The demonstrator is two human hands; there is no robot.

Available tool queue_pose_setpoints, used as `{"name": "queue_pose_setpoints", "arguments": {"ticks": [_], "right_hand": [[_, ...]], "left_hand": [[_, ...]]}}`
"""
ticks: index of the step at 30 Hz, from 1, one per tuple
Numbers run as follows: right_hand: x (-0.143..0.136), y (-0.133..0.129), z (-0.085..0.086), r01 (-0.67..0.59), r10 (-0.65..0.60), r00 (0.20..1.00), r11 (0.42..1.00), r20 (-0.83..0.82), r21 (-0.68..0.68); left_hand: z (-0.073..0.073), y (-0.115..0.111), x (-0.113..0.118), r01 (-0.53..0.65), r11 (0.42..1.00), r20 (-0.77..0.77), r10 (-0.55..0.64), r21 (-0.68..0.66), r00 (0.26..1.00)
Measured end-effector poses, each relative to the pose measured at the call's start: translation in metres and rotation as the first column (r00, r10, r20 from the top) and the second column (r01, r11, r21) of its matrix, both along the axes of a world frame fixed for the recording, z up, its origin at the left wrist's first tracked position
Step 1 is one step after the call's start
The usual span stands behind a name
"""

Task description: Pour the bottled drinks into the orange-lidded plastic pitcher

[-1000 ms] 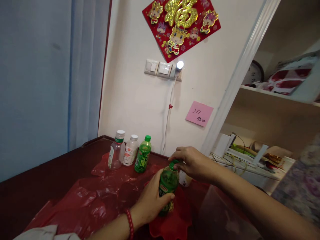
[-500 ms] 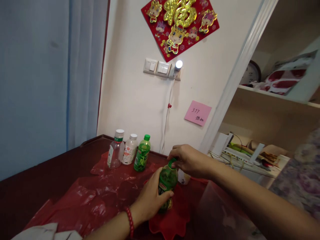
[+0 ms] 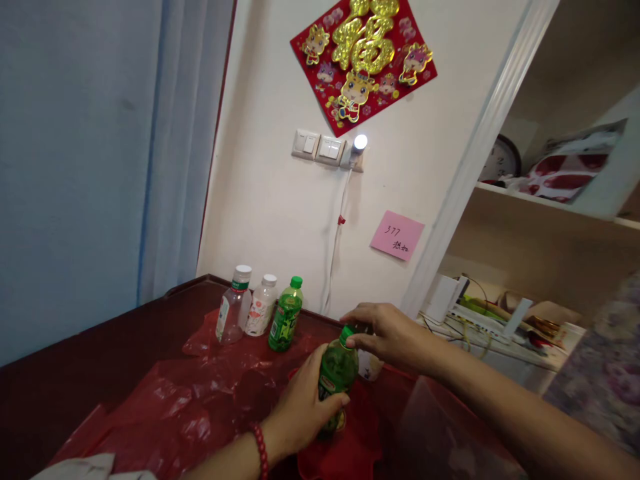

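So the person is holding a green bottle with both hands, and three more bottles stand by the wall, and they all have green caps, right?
Not quite. In the head view, only one of the three bottles by the wall, the green bottle, has a green cap. The clear bottle and the white-labelled bottle have white caps. The rest is right: the left hand and right hand hold the held bottle.
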State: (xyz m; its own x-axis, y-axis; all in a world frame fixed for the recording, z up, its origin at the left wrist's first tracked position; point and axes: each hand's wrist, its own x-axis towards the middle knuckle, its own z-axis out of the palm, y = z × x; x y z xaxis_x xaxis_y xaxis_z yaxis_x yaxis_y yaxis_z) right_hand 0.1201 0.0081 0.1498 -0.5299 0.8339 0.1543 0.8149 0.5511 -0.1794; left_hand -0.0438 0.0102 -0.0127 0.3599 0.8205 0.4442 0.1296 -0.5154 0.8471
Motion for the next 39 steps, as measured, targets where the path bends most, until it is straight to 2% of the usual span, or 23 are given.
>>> {"name": "queue_pose_setpoints", "arguments": {"ticks": [5, 18, 28, 33, 36, 39], "right_hand": [[-0.001, 0.001, -0.006, 0.138, -0.138, 0.990, 0.990, -0.028, -0.015], [-0.009, 0.001, 0.003, 0.047, -0.048, 0.993, 0.999, 0.106, 0.009], [-0.014, 0.006, -0.003, 0.164, -0.174, 0.954, 0.985, 0.244, 0.061], [-0.010, -0.003, 0.010, 0.224, -0.230, 0.933, 0.973, 0.277, 0.054], [-0.005, -0.006, 0.020, 0.185, -0.183, 0.955, 0.983, 0.233, 0.015], [-0.003, -0.006, 0.020, 0.086, -0.076, 0.978, 0.995, 0.192, -0.045]], "left_hand": [[0.001, -0.001, 0.000, 0.000, 1.000, 0.001, 0.000, -0.012, 1.000], [0.003, -0.002, 0.001, -0.001, 1.000, 0.014, 0.002, -0.019, 1.000], [0.004, -0.002, 0.000, -0.018, 1.000, -0.036, 0.018, 0.011, 0.999], [0.006, -0.002, 0.000, 0.010, 1.000, -0.007, -0.010, 0.016, 1.000], [0.005, -0.002, 0.001, 0.009, 1.000, 0.003, -0.009, 0.004, 1.000], [0.004, -0.001, 0.001, -0.011, 1.000, -0.008, 0.011, -0.008, 1.000]]}}
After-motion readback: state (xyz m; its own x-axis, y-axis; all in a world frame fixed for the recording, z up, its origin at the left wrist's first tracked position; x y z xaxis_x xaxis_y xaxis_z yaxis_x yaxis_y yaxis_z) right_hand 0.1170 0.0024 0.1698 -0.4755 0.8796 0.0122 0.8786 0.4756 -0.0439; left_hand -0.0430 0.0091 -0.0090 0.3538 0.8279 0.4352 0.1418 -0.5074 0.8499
